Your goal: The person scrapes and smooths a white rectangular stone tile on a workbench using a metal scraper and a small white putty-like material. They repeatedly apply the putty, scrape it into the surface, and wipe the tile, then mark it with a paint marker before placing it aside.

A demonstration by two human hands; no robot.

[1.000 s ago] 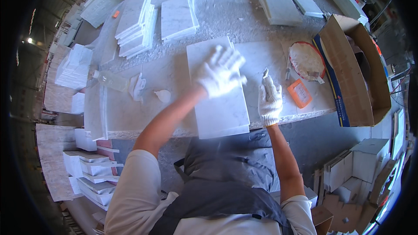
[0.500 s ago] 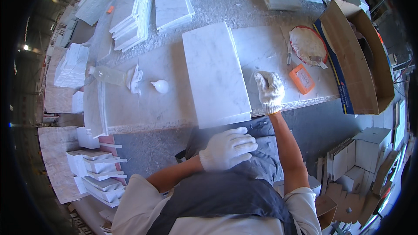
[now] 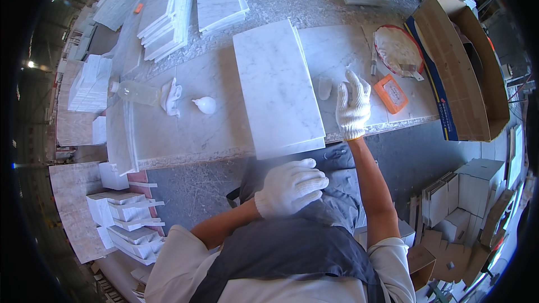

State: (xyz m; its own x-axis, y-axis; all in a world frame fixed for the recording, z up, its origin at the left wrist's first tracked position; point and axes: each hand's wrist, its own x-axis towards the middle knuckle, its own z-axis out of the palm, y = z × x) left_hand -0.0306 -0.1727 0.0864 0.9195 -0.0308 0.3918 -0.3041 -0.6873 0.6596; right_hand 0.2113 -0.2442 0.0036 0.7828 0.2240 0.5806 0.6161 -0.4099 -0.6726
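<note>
1. The left hand [image 3: 291,187], in a white knit glove, hangs below the table edge in front of the person's dark apron. Its fingers are curled loosely inward and it holds nothing.
2. Just beyond that hand, the white marble slab [image 3: 277,87] lies flat on the table [image 3: 185,129], its near corner jutting slightly over the edge. The left hand is close to that near end but apart from it.
3. The right hand [image 3: 352,106], also gloved, rests over the table to the right of the slab, near its long right side but not touching it. Its fingers are spread and nearly straight, and it grips nothing.
4. Just beyond the right hand's fingertips a small pale piece [image 3: 324,87] lies on the table, between the slab and the hand.
5. Right of that hand sits a small orange tray [image 3: 391,93], and beyond it a round red-rimmed dish [image 3: 397,50] of white material.
6. Left of the slab lie a small white blob [image 3: 205,104], a crumpled white glove [image 3: 172,96] and a clear plastic bottle [image 3: 135,92] on its side.
7. Farther back, stacks of white tiles [image 3: 185,8] stand on the table, and an open cardboard box [image 3: 466,62] sits at the right end.
</note>
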